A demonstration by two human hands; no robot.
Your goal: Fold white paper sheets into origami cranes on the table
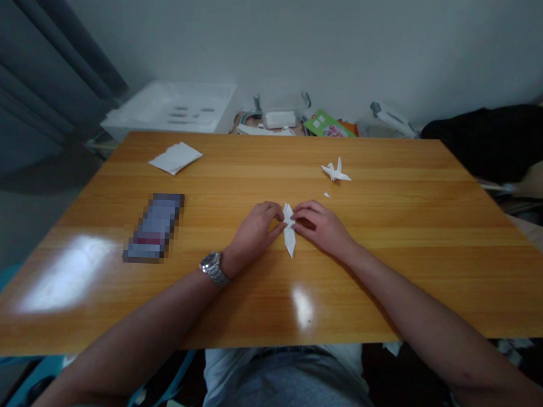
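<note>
A small white folded paper piece (pixel 289 234) lies on the wooden table (pixel 386 262), its point toward me. My left hand (pixel 252 234), with a metal watch on the wrist, pinches its upper left edge with curled fingers. From the other side, my right hand (pixel 321 227) pinches the upper right edge, fingers bent. A finished white paper crane (pixel 336 171) stands farther back on the table, apart from both hands. A tiny paper scrap (pixel 326 195) lies between the crane and my right hand.
A blurred-out flat rectangular object (pixel 154 227) lies left of my hands. White paper sheets (pixel 175 157) rest at the far left. Behind the table are a white plastic bin (pixel 172 106), a green booklet (pixel 326 124) and dark cloth (pixel 494 138).
</note>
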